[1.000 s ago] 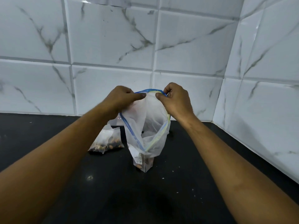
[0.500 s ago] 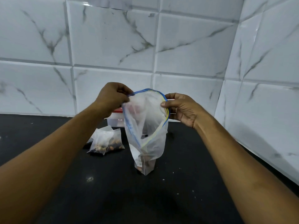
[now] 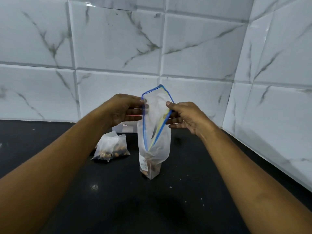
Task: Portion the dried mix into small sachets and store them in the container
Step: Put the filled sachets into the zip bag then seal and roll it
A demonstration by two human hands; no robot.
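1. Head view, the scene: a frosted zip bag (image 3: 154,132) stands upright on a black counter (image 3: 118,208), in a corner of white marbled tiles (image 3: 118,48). Its blue-edged mouth gapes toward the camera. A small heap of dried mix (image 3: 151,166) sits deep in its narrow bottom.
2. Head view, the hands: the left hand (image 3: 126,108) pinches the left side of the bag's rim between thumb and fingers. The right hand (image 3: 187,115) pinches the right side the same way. Together they hold the mouth apart.
3. Head view, nearby: two filled sachets (image 3: 111,147) lie overlapping on the counter, just left of the bag. Behind them, against the wall, a white container (image 3: 125,128) is mostly hidden by the left hand. Whether it is open cannot be told.
4. Risk of tipping: the bag is tall and soft, with little weight in a narrow base. If either hand lets go or tugs sideways, it would likely flop over and spill the mix.
5. Risk of spilling: the mix lies far below the mouth, so reaching in could drag the walls inward. Tilting the bag to pour could scatter pieces instead. Pale crumbs (image 3: 170,186) already dot the counter near the base.
6. Risk to the sachets: they lie close beside the left forearm, which could sweep them aside.
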